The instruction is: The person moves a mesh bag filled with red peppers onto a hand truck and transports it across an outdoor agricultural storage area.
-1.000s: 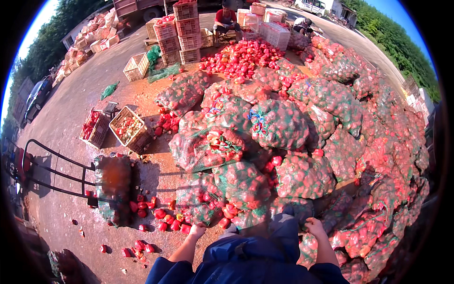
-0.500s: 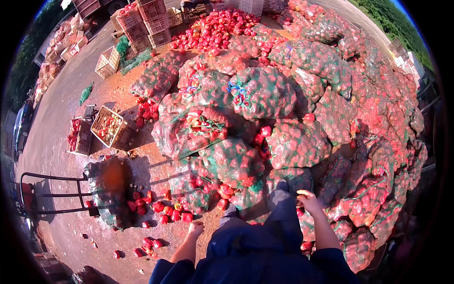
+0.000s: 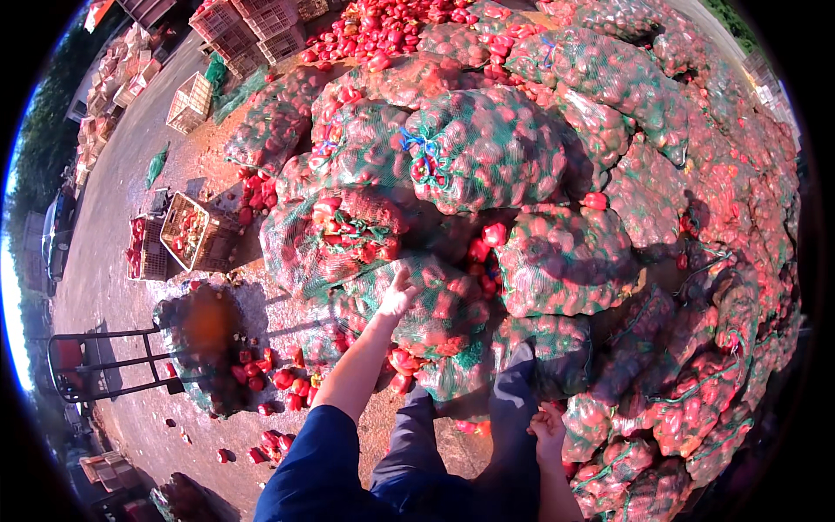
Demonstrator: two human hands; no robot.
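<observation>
My left hand [image 3: 399, 293] reaches forward with its fingers stretched out, over a green mesh sack of red bell peppers [image 3: 435, 304]. Whether it touches the netting I cannot tell. Just beyond it lies a sack with an open mouth [image 3: 352, 228], red peppers showing at the gap. Beside my right trouser leg hangs my right hand [image 3: 546, 428], fingers curled in and nothing seen in them. A large green mesh sack [image 3: 487, 152] tied with blue cord rests behind. At my feet is another filled sack [image 3: 544, 352].
Filled mesh sacks [image 3: 696, 348] heap up on the right. Loose red peppers [image 3: 374, 30] form a far pile. To the left stand a black-framed hand cart [image 3: 113, 361] with a dark sack, plastic crates [image 3: 196, 235] and stacked crates [image 3: 252, 35]. Scattered peppers [image 3: 277, 445] lie on the ground.
My left hand has swung up and forward from beside my leg to above the sack. My right hand has dropped lower and back. The view has moved closer to the sacks.
</observation>
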